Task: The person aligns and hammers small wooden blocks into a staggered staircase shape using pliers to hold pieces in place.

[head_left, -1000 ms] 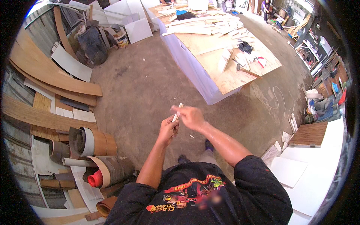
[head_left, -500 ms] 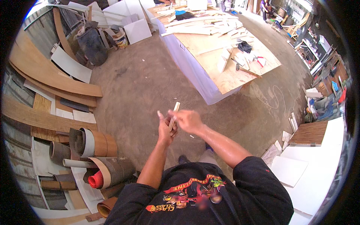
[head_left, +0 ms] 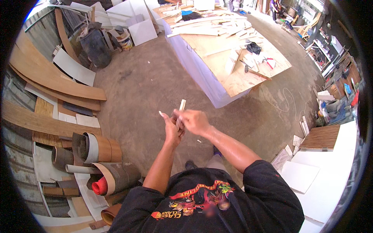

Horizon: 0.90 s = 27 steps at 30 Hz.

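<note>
The left hand (head_left: 172, 130) grasps a pale wooden strip (head_left: 182, 105), its long axis pointing away from the body. The right hand (head_left: 196, 121) crosses it from the right, its grip too blurred to tell. Beyond stands a worktable (head_left: 243, 83).

Legible lettering stands on the front of the black T-shirt (head_left: 237, 211). A red curved banner (head_left: 200, 190) with a line of capitals bends across the chest, on the side toward the visible lower edge of the shirt. Nearer the left sleeve, beside a small red-and-yellow emblem (head_left: 157, 215), a block of bold yellow capitals (head_left: 171, 214) is stacked in short lines. Near the edge of the right sleeve, a tiny red mark (head_left: 277, 177) is too small to make out. Below the rim of the white bucket (head_left: 124, 38), a coloured label (head_left: 126, 45) wraps the side; whatever is printed there is too small to read.
</note>
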### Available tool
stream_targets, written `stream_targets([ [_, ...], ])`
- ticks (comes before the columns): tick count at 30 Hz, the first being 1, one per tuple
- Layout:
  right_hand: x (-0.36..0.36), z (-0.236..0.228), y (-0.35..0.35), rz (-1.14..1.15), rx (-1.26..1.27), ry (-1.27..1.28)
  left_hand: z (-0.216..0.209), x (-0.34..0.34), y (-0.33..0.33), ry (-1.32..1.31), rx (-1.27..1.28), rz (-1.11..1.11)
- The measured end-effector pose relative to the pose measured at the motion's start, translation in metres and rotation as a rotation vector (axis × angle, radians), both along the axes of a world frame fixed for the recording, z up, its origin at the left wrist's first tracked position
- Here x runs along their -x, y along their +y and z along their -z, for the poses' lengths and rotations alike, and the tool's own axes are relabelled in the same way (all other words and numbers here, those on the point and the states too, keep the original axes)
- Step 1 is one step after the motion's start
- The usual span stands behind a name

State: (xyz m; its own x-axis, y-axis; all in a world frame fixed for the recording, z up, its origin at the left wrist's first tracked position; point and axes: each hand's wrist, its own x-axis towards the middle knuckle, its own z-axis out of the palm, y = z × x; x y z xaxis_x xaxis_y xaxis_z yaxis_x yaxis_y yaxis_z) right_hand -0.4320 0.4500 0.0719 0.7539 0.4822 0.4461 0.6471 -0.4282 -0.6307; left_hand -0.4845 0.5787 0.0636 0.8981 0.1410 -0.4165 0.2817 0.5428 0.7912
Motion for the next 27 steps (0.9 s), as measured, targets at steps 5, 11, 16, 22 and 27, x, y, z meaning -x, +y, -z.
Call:
stream_targets([
  [5,-0.025,-0.011,-0.008,0.164,0.041,0.027,-0.004,0.004,0.000,-0.083,-0.102,0.078],
  [11,-0.017,-0.024,-0.013,-0.097,0.145,-0.099,0.001,-0.002,-0.002,-0.081,-0.125,0.008],
  [16,-0.049,-0.027,-0.020,0.168,-0.382,-0.002,-0.009,-0.002,0.001,-0.149,-0.015,0.104],
  [22,-0.012,-0.016,-0.018,0.067,-0.280,0.033,-0.022,-0.006,0.003,-0.084,0.199,0.085],
  [27,-0.020,-0.018,-0.015,0.196,-0.065,-0.094,-0.018,-0.006,0.000,-0.083,0.003,0.143],
])
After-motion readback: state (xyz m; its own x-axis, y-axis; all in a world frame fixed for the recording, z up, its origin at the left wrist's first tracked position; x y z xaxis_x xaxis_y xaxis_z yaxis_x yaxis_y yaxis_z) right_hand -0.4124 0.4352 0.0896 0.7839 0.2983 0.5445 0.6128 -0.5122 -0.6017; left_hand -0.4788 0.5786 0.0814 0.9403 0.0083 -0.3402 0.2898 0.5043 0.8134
